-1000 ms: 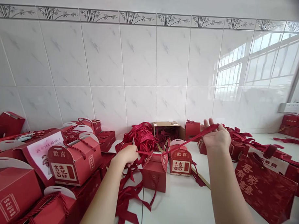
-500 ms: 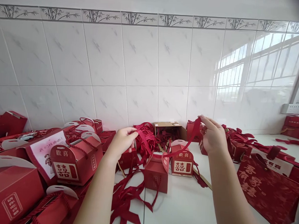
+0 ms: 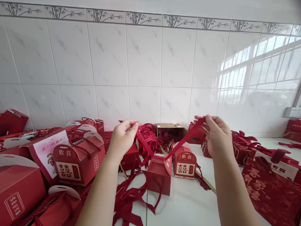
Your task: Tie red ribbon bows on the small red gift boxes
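Note:
A small red gift box (image 3: 159, 179) stands on the white tabletop between my forearms, a red ribbon (image 3: 189, 136) running from its top. My left hand (image 3: 122, 135) pinches one end of the ribbon, up and left of the box. Up and to the right, my right hand (image 3: 218, 136) pinches the other end between thumb and fingers. The two lengths spread from the box top in a V. Right behind stands another red box (image 3: 185, 164) with a cream label and gold characters. Loose red ribbons (image 3: 127, 199) lie by my left forearm.
Red boxes with rope handles (image 3: 77, 166) crowd the left. A ribbon heap (image 3: 149, 136) and an open cardboard carton (image 3: 171, 126) sit by the tiled wall (image 3: 144, 60). At right stand a red bag (image 3: 273, 193) and a power strip (image 3: 296, 112).
Both hands have drawn the ribbon ends slightly upward and outward, and the ribbon on the right is straighter. The view has shifted a little. The box stays in place.

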The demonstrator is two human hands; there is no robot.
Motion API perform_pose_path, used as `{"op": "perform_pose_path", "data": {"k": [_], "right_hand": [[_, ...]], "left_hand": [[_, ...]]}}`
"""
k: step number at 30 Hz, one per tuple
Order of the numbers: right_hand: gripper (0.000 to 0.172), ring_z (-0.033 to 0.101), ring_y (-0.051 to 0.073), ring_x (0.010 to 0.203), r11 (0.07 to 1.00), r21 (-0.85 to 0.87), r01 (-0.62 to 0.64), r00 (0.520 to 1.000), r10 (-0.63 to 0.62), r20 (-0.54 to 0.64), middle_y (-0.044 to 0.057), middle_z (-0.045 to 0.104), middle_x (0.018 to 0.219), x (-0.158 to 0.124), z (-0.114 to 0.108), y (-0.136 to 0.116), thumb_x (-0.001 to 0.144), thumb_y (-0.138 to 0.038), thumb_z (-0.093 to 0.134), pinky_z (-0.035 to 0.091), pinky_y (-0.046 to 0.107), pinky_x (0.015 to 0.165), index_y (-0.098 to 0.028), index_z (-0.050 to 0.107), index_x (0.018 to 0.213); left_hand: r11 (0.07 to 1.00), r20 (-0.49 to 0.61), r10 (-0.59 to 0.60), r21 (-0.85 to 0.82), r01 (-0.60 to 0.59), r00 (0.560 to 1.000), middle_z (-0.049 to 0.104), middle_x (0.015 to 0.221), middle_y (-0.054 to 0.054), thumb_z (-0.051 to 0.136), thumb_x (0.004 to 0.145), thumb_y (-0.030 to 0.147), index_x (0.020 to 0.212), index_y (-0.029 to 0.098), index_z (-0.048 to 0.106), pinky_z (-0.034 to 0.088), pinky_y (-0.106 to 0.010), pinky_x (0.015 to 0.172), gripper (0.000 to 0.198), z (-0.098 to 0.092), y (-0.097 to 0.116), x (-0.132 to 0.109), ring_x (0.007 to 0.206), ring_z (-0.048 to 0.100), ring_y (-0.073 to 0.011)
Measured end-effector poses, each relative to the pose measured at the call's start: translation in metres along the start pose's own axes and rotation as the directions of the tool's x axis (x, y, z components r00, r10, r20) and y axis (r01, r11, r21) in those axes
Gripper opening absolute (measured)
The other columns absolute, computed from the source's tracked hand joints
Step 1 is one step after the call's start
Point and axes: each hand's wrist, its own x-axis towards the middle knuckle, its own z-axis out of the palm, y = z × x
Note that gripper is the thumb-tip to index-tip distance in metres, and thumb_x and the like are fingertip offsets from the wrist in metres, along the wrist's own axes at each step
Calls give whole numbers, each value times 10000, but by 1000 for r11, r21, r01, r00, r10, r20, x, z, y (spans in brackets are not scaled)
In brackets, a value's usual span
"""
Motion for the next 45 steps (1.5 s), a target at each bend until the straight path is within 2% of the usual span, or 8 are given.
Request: {"op": "perform_pose_path", "data": {"k": [6,11,16,21,28,36,40,45], "right_hand": [[284,646,146,649,996,23,85,996,-84,-21,-15,660,698,-4,6,1,806,-473,585,520,280,588,-225,452,843],[264,630,129,609,994,-42,101,995,-101,0,-8,653,683,-5,7,-1,827,-467,559,478,223,505,-220,466,847],[266,622,123,600,997,45,62,998,-63,3,-22,628,678,-5,6,-4,818,-464,580,491,238,539,-221,475,835],[261,580,114,560,970,232,-67,992,39,123,-44,548,606,-7,9,-8,791,-439,629,482,238,531,-220,488,789],[187,293,44,392,968,252,-2,993,-28,117,-89,357,494,-9,15,-8,818,-339,609,247,161,381,-211,483,766],[55,309,69,415,929,368,-26,993,-19,119,-59,382,513,-8,13,-12,761,-261,496,284,207,400,-208,495,746],[46,340,62,439,933,360,-4,1000,-2,16,-54,407,539,-4,11,-10,704,-170,511,311,197,418,-203,479,705],[104,395,62,465,951,291,108,990,-75,-120,-42,471,563,-2,9,-4,699,-100,489,341,185,444,-202,476,716]], "left_hand": [[995,-28,80,-61,-82,996,691,1043,-100,545,825,394,1240,203,490,534,-306,696,461,10,1,-6,691,666,-157],[985,-108,-25,-174,6,994,707,998,-77,606,801,326,1414,223,223,534,-276,700,730,15,0,-6,659,667,-133],[955,12,-49,-293,50,999,686,1047,-130,609,799,349,1160,148,514,534,-339,796,423,13,0,-2,794,684,-181],[940,-109,29,-336,-64,994,709,955,-113,689,722,351,910,127,661,523,-364,854,294,18,3,-5,834,685,-216],[922,-162,-27,-384,-38,986,722,887,-105,752,654,318,1030,133,613,551,-376,781,441,22,8,-7,741,695,-213],[951,-228,-7,-302,-64,974,725,814,-90,764,621,339,805,125,680,540,-320,782,294,26,9,-9,798,683,-211],[957,-322,40,-259,-129,946,714,743,-62,776,592,312,764,129,692,537,-272,703,265,26,7,-6,719,669,-180],[956,-300,55,-260,-137,952,708,753,-61,770,601,331,768,134,693,529,-261,675,270,24,3,-3,705,657,-173]]}}
